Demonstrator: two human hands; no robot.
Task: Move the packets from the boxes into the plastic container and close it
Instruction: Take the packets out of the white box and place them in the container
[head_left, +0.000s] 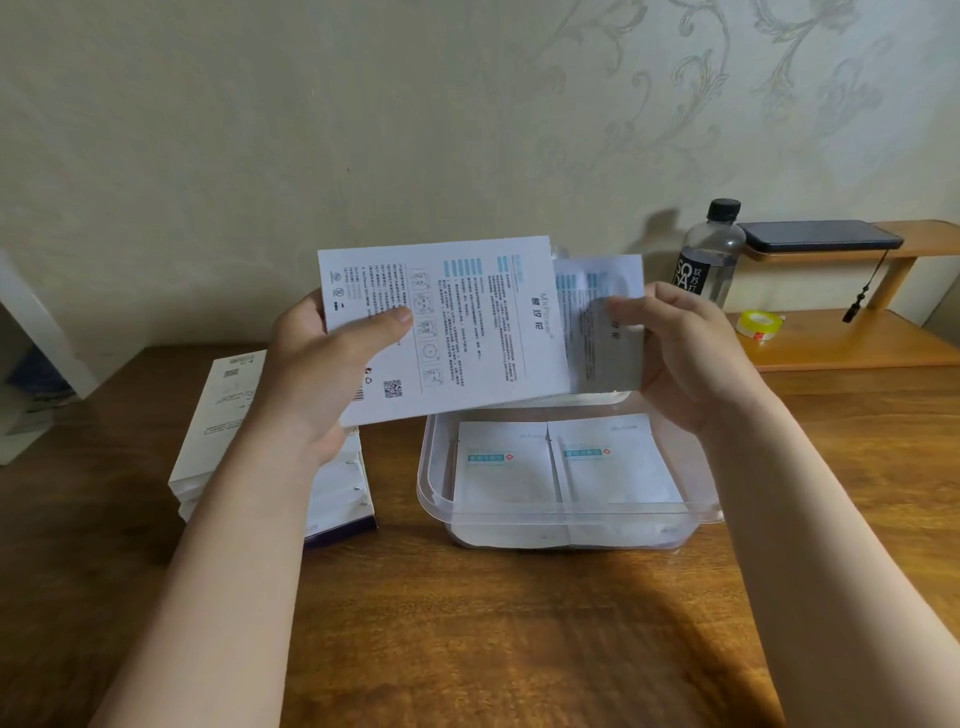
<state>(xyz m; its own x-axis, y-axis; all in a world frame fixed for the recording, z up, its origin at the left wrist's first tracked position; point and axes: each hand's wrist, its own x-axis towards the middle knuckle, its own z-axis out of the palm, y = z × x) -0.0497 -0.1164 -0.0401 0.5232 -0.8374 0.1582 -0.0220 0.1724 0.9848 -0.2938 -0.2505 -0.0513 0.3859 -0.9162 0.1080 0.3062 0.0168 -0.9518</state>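
The bottle (709, 254) label reads "SODA" in white capitals, with Chinese characters beside it. The white box (457, 322) bears fine Chinese print, a QR code and a barcode; its sideways brand line is too small to spell out. Two packets (504, 462) in the plastic container (431, 499) each show a teal strip and a red cross.

Pale wallpaper (260, 130) with a faint scroll pattern rises behind my dark wooden table (467, 623); a lighter two-tier wooden shelf (930, 239) stands at my right.

Clear plastic container (435, 499), varnished wooden table (467, 623).
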